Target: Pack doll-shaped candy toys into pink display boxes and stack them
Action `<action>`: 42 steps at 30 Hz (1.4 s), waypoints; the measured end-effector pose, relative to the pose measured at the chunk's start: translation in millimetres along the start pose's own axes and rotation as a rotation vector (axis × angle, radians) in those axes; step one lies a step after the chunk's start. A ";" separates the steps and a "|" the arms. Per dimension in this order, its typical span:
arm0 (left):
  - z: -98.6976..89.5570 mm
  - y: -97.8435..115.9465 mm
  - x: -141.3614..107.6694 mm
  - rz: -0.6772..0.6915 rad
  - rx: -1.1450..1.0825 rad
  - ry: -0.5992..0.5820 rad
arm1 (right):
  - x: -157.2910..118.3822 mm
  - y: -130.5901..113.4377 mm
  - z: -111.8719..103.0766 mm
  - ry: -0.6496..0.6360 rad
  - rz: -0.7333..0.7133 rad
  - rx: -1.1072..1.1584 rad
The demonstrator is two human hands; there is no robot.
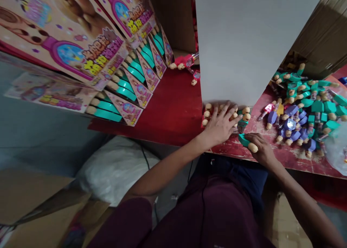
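A tall display box (pixel 233 42) stands in front of me, its blank white panel facing up. Toys with round beige heads (pixel 208 107) sit in rows in its low front tray. Over these rows my left hand (pixel 221 126) lies with fingers spread, touching the toys. Just right of the tray's front corner, my right hand (pixel 260 147) grips a green toy (pixel 244 140) with a beige knob end (pixel 253 147). The fingers hide part of this toy. Green toys (pixel 244 122) also show at the tray's right end.
Loose green toys (pixel 318 106) and purple toys (pixel 291 127) are heaped on the red table (pixel 173 111) at right, beside a clear plastic bag (pixel 336 147). Filled display boxes (pixel 108 42) line the left. Pink toys (pixel 185 61) lie behind. A white sack (pixel 116 168) rests below.
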State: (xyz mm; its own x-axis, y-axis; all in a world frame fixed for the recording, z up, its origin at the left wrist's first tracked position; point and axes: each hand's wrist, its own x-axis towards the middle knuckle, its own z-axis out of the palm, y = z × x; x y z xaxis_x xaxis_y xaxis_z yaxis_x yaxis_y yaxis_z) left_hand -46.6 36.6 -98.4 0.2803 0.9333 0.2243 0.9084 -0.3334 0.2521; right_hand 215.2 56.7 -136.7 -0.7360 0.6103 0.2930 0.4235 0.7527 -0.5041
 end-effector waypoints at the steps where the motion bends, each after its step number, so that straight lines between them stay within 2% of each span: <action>1: 2.8 0.1 -0.7 0.001 0.002 -0.018 | -1.1 -0.9 -1.0 -0.015 -0.015 -0.007; 5: 10.8 -3.8 -4.2 0.016 -0.036 -0.010 | -0.6 -2.8 -2.9 -0.057 -0.057 -0.016; 9: 15.8 -7.4 -4.5 0.026 -0.082 0.022 | 13.2 0.8 -3.8 -0.089 -0.060 0.001; 15: 16.3 -7.6 -4.5 0.028 -0.080 0.016 | 46.0 19.2 -14.0 -0.155 0.114 0.060; 18: 14.0 -7.5 -4.1 0.027 -0.068 0.001 | 53.7 27.1 -8.5 -0.169 0.210 0.041; 20: 12.3 -7.1 -4.8 0.021 -0.055 -0.003 | 50.1 25.6 3.2 -0.090 0.231 0.018; 21: 11.5 -6.4 -5.6 0.018 -0.048 -0.006 | 45.9 22.5 11.1 -0.005 0.225 0.002; 25: 6.5 -0.9 -7.0 0.000 -0.032 -0.010 | 25.4 3.0 45.0 0.470 0.231 -0.062; 27: 2.1 2.5 -3.1 -0.009 -0.048 0.023 | 21.5 -3.9 57.3 0.593 0.267 -0.090; 31: -7.6 6.5 15.8 0.066 -0.089 0.076 | 29.8 -4.6 69.7 0.615 0.312 -0.117; 36: -4.8 9.4 31.1 0.214 -0.079 -0.021 | 39.4 1.5 81.2 0.644 0.343 -0.170; 42: 9.0 14.8 23.6 0.159 -0.058 -0.021 | 36.0 -0.3 88.5 0.629 0.353 -0.170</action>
State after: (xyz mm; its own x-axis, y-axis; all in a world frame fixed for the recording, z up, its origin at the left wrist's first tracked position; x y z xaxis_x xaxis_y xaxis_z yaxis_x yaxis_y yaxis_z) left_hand -23.8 55.0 -97.8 0.4266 0.8704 0.2459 0.8326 -0.4841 0.2690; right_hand 141.8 56.6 -198.0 -0.1208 0.8107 0.5729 0.6921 0.4825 -0.5368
